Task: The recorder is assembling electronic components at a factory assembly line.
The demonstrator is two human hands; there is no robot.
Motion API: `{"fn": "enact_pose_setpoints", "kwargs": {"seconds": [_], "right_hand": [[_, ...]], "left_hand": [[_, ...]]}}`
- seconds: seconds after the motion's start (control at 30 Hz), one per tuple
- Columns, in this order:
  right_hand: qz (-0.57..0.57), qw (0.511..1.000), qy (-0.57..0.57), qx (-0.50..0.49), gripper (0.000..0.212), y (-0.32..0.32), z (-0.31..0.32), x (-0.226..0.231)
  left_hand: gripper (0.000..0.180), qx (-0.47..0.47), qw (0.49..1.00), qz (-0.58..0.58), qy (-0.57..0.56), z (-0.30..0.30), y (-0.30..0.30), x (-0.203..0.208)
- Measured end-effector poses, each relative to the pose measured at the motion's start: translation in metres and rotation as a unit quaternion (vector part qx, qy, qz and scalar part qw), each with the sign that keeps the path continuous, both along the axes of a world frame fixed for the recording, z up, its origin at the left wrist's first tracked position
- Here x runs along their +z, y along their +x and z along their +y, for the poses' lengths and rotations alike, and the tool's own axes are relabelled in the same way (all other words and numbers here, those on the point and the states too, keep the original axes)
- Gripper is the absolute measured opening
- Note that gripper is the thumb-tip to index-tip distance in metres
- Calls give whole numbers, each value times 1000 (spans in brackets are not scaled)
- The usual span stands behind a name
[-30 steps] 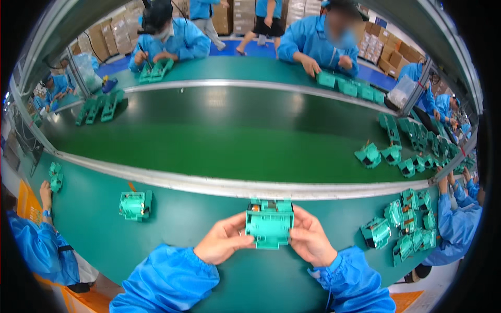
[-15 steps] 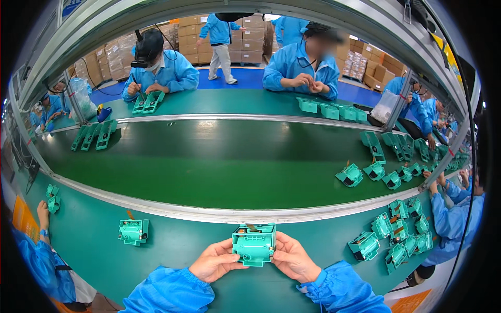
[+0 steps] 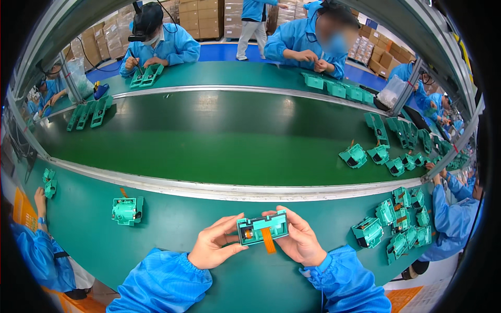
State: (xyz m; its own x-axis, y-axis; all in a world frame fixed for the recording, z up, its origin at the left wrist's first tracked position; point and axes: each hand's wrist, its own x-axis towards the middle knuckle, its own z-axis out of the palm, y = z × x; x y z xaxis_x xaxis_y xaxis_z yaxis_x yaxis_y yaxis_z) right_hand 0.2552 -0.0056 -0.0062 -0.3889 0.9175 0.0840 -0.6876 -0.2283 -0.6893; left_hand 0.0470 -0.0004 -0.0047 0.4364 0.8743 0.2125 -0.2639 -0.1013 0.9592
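Note:
Between my two hands is a teal plastic housing (image 3: 276, 230), held a little above the green bench. Its open side faces me, and an orange ribbon cable (image 3: 267, 241) hangs out over the lower edge. Inside, a small copper-coloured part shows at the left end. My left hand (image 3: 216, 244) grips the left end with thumb and fingers. My right hand (image 3: 300, 241) grips the right end, fingers behind and above it. A similar teal housing (image 3: 127, 211) with a ribbon cable sits on the bench to the left, apart from my hands.
Several teal housings (image 3: 368, 232) are grouped on the bench at right. Beyond a metal rail (image 3: 209, 191) runs a green conveyor belt (image 3: 209, 151) carrying more housings (image 3: 353, 156) at right. Co-workers in blue sit opposite (image 3: 169, 47) and at both sides. Cardboard boxes stand behind.
The housing in my hands has tipped over, so its open side and ribbon cable now face me. My view has tilted downward. The walking person at the back has moved right.

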Motion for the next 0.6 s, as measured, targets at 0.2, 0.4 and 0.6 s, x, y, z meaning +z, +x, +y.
{"fn": "enact_pose_setpoints", "kwargs": {"seconds": [0.2,0.4,0.6], "right_hand": [[13,999,35,16,42,0,0,-5],[13,1000,12,-11,40,1,-4,-4],[-46,998,22,-42,33,-8,-11,-2]], "left_hand": [[58,4,1000,11,13,0,-2,-4],[59,-11,1000,7,-7,0,-1,-4],[76,-74,957,-188,-210,4,6,10]]}}
